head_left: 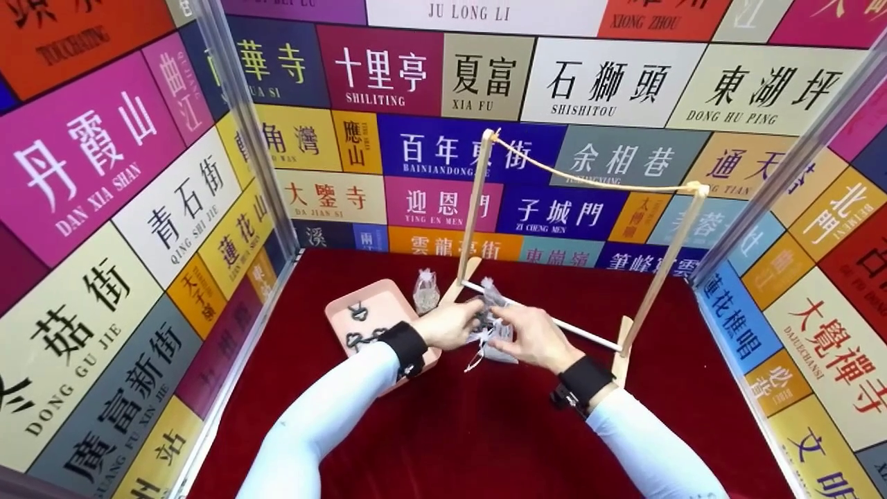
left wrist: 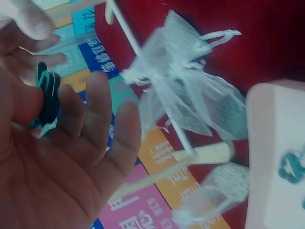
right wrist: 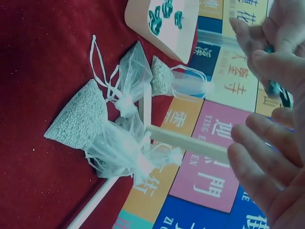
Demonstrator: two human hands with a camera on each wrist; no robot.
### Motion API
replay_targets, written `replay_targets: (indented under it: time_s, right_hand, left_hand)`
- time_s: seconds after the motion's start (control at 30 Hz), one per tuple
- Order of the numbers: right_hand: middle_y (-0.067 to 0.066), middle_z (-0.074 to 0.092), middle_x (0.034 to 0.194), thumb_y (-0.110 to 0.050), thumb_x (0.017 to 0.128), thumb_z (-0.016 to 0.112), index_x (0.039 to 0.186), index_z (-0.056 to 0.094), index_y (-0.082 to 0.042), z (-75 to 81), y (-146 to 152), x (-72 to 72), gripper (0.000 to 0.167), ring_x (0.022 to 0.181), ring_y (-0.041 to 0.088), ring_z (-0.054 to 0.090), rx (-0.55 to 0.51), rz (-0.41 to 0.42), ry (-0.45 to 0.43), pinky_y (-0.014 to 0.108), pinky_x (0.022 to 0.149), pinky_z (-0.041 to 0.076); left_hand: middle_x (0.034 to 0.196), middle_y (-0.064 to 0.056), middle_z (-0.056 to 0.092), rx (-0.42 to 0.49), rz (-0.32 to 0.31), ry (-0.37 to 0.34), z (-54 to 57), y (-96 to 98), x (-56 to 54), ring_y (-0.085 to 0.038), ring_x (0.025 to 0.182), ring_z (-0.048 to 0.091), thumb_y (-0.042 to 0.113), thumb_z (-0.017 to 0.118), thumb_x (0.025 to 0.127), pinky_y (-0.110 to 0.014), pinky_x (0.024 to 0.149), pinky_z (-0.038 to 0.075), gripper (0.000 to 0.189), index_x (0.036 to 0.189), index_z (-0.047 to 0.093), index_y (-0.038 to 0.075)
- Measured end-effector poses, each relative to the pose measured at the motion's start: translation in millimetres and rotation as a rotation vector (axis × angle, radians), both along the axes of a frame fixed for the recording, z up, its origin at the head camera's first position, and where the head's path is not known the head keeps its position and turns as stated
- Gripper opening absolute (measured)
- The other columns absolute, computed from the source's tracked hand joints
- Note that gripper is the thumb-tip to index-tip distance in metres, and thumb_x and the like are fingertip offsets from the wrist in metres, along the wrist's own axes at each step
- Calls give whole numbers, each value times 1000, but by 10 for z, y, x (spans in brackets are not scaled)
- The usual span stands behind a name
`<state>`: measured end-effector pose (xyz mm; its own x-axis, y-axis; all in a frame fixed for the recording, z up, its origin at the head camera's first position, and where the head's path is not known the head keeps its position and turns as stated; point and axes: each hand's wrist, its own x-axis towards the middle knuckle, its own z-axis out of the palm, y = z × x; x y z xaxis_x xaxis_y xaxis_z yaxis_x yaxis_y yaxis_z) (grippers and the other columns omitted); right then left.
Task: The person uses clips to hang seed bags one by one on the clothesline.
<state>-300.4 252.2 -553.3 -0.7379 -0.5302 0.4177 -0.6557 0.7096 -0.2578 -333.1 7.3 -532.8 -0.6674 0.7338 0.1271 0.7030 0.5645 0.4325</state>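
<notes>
My left hand (head_left: 454, 324) pinches a small dark green clip-like piece (left wrist: 47, 95) between thumb and forefinger, its other fingers loosely bent. Close beside it is my right hand (head_left: 537, 336); in the right wrist view its fingers (right wrist: 259, 157) are spread and relaxed, and its thumb partly covers the green piece. Below both hands lie drawstring gauze bags (head_left: 499, 350) filled with pale grains, their white cords loose, by a white rod (head_left: 589, 334). Another filled gauze bag (head_left: 426, 294) stands left of the wooden frame's foot.
A pink tray (head_left: 395, 301) with several dark green pieces (right wrist: 155, 21) stands at the left. Two upright wooden posts (head_left: 475, 208) rise from feet behind the hands, with a slack cord (head_left: 589, 181) tied between their tops. Sign-covered panels (head_left: 620, 80) enclose the dark red tabletop (head_left: 471, 443).
</notes>
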Motion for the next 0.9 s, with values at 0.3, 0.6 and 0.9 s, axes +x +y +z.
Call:
replay_targets:
  time_s: [0.3, 0.6, 0.9]
  right_hand:
    - [11, 86, 122, -21, 84, 100, 134, 79, -9, -2, 91, 18, 55, 97, 26, 84, 10, 73, 186, 43, 84, 69]
    - [6, 85, 106, -31, 90, 96, 126, 80, -8, -37, 229, 19, 46, 88, 24, 82, 110, 14, 246, 44, 79, 68]
    - [1, 71, 83, -35, 90, 95, 108, 76, -10, -19, 465, 42, 36, 69, 21, 68, 132, -100, 226, 44, 66, 62]
  left_hand:
    - [110, -21, 75, -56, -98, -87, 84, 105, -27, -29, 95, 69, 8, 51, 114, -46, 90, 60, 16, 127, 59, 2]
    - [130, -15, 81, 29, 18, -97, 22, 95, -178, -32, 119, 77, 13, 56, 114, -51, 110, 61, 28, 135, 73, 6]
    - [140, -22, 70, -27, 398, 86, -171, -222, -512, -45, 131, 65, 23, 71, 106, -61, 106, 62, 37, 140, 70, 8]
